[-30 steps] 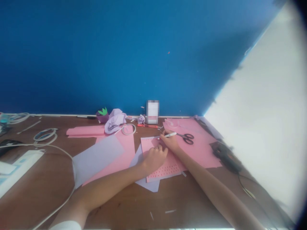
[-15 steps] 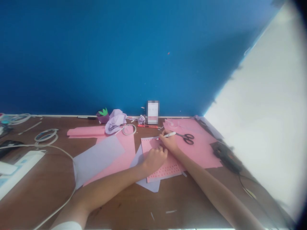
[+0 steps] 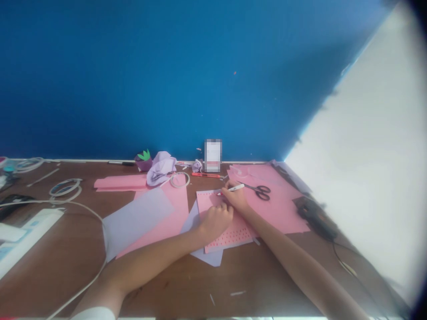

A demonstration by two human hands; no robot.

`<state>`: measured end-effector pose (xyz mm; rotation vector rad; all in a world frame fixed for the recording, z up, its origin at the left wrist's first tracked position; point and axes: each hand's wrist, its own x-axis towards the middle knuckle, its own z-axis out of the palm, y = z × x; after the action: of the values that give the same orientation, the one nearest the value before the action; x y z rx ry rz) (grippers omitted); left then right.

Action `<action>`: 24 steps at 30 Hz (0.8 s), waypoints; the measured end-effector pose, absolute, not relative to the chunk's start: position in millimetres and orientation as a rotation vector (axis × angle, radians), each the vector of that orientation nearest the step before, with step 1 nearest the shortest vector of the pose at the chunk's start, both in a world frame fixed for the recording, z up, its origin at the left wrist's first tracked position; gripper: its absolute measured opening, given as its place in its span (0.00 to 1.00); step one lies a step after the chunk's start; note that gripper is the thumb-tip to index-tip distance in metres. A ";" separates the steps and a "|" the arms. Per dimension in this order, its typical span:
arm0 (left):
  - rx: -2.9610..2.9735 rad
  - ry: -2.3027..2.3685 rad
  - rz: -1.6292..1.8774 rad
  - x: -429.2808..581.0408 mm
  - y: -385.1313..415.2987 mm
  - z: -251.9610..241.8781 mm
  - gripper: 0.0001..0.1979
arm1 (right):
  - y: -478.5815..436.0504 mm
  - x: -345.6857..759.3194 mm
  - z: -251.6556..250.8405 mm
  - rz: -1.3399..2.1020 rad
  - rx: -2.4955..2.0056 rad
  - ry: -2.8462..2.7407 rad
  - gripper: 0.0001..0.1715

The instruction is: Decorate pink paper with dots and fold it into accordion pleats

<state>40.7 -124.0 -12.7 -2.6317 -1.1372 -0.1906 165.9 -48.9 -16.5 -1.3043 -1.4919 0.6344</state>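
Note:
A white marker (image 3: 236, 188) with a red tip is gripped in the closed fingers of my right hand (image 3: 236, 198). Its tip is at the upper part of a pink sheet (image 3: 208, 202), beside a row of small red marks along the top edge. More rows of red marks cover the sheet's lower part. My left hand (image 3: 216, 222) rests on the middle of this sheet with its fingers curled in and hides part of it. Under the pink sheet lies lilac paper (image 3: 213, 258), whose corners stick out at the left and bottom.
Black-handled scissors (image 3: 262, 192) lie on larger pink paper (image 3: 283, 213) to the right. A red cutter (image 3: 207, 175), crumpled lilac paper (image 3: 162, 169) and a tape ring (image 3: 180, 180) are further back. At left are a lilac sheet (image 3: 136, 220), a cable (image 3: 96, 215) and a power strip (image 3: 30, 238).

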 end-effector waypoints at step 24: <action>-2.391 -1.290 0.036 44.3 -145.7 -1.1 0.22 | -55.6 164.4 -9.4 0.718 -1.266 -1.545 0.09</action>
<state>44.3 -145.7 -1.1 -2.3913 -1.2898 0.0355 164.4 -55.6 -9.4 -1.2664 -1.5451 0.7180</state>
